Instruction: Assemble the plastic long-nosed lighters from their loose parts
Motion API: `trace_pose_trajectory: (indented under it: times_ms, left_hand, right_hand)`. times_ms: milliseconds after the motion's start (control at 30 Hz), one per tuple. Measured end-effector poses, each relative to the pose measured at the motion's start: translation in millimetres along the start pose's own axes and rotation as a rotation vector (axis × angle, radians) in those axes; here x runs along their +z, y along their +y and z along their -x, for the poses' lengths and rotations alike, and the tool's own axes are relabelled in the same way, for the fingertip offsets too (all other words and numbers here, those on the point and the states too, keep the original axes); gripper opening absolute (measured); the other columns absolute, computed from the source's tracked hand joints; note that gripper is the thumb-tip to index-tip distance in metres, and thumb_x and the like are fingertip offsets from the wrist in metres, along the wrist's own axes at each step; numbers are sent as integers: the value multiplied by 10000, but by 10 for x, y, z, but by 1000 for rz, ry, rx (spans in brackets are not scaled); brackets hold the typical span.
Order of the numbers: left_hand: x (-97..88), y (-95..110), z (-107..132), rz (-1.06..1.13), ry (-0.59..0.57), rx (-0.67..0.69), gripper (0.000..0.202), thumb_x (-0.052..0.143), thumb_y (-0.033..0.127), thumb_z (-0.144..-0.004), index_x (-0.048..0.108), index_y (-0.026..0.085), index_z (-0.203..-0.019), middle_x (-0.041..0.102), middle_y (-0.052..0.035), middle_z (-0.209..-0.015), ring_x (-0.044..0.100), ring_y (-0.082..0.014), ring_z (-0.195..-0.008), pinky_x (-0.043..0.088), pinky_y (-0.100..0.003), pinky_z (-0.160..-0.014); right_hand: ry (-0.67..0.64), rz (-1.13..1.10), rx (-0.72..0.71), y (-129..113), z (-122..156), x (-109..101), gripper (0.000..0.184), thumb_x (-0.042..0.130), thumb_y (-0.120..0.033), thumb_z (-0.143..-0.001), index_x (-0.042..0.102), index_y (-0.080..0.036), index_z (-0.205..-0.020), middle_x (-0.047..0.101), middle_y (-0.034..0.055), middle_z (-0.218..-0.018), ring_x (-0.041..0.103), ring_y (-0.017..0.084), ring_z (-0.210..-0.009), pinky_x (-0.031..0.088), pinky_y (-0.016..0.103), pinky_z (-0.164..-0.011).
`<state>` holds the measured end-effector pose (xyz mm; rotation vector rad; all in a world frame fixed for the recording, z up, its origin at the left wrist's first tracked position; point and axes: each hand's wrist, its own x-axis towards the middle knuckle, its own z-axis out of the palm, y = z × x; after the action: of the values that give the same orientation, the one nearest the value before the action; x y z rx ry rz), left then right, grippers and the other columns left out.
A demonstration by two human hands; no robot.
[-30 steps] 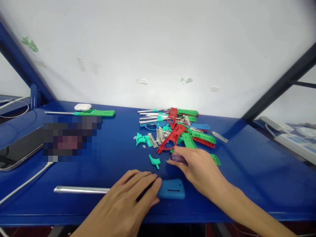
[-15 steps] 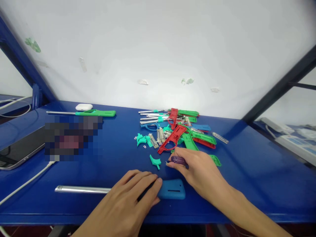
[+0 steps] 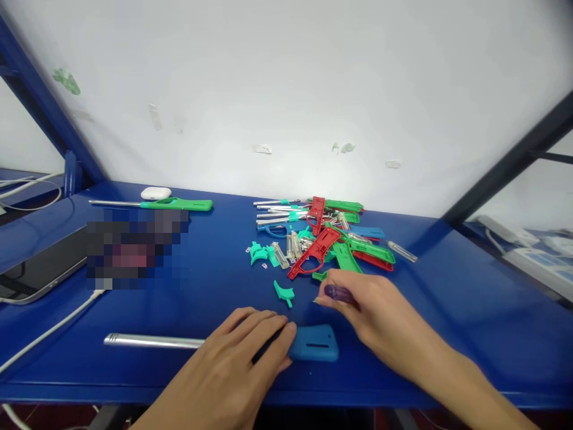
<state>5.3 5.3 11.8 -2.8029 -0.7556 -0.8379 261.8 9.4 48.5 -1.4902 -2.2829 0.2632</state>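
Observation:
A blue stick lighter [image 3: 316,343] with a long silver tube lies along the near side of the table. My left hand [image 3: 242,352] is over its middle, fingers closed around the body and hiding the trigger area. Just to the right and a little farther back, my right hand [image 3: 362,307] is closed on a small screwdriver with a dark purple handle [image 3: 339,294]; most of its shaft is hidden by the fingers. Between the hands and the pile lies a single turquoise trigger [image 3: 283,292]. The screwdriver is apart from the lighter.
Beyond my hands is a pile of red lighter shells [image 3: 317,251], green shells [image 3: 347,257], clear fuel tanks [image 3: 293,245] and turquoise triggers [image 3: 258,253]. A green lighter [image 3: 192,205], white case [image 3: 156,193], phone [image 3: 42,266] and white cable [image 3: 58,325] are at left.
My right hand has moved slightly right, away from the turquoise trigger, with the screwdriver still in it. My left hand stays on the blue lighter. The view has shifted a little.

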Motion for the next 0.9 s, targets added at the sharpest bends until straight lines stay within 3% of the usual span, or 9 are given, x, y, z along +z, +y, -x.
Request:
trace_pose_trajectory:
  times_ms: [67, 200, 367, 567, 733, 900]
  left_hand:
    - [3, 3, 1, -1, 0, 1, 392, 332, 198, -1145, 687, 167, -1307, 786, -54, -1214, 760, -223, -1077, 614, -392, -965]
    - [-28, 7, 11, 11, -9, -5, 401, 327, 188, -1144, 698, 173, -1295, 786, -61, -1216, 762, -226, -1079, 617, -396, -956]
    - [-35, -1, 28, -22, 4, 8, 401, 331, 204, -1149, 700, 183, -1304, 787, -58, -1222, 765, -228, -1078, 614, -397, -961]
    - [4, 1, 9, -15, -3, 2, 410, 318, 208, -1152, 696, 189, -1311, 783, -49, -1241, 763, -237, -1097, 616, -419, -961]
    - [-10, -10, 53, -1, 2, 0, 400, 329, 217, -1153, 702, 194, -1297, 783, -51, -1237, 758, -230, -1101, 608, -407, -972]
    - [-18, -9, 47, -3, 2, -5, 428, 296, 202, -1155, 709, 192, -1269, 795, -40, -1201, 771, -230, -1056, 617, -415, -935]
  right_hand:
    - [-18, -17, -18, -20, 84, -147, 260, 540, -180, -1046, 521, -239, -794, 599, -45, -682, 508, 138, -566, 353, 265, -547]
    - [-48, 31, -131, -44, 212, -316, 252, 522, -127, -1000, 519, -257, -783, 620, -48, -674, 519, 134, -526, 345, 274, -493]
    - [-145, 102, -124, -63, 168, -211, 239, 488, -93, -934, 551, -256, -772, 686, -9, -697, 594, 150, -535, 392, 275, -510]
    - [-381, 179, 65, -186, -19, -170, 195, 544, -59, -859, 631, -230, -825, 757, 33, -802, 633, 179, -625, 420, 299, -604]
    - [-350, 181, 77, -220, -54, -174, 185, 559, -111, -938, 640, -239, -832, 728, 25, -774, 558, 176, -595, 337, 320, -570]
    - [-404, 127, 98, -137, -51, -181, 117, 623, -183, -963, 600, -237, -862, 708, 16, -841, 558, 180, -667, 313, 326, -613]
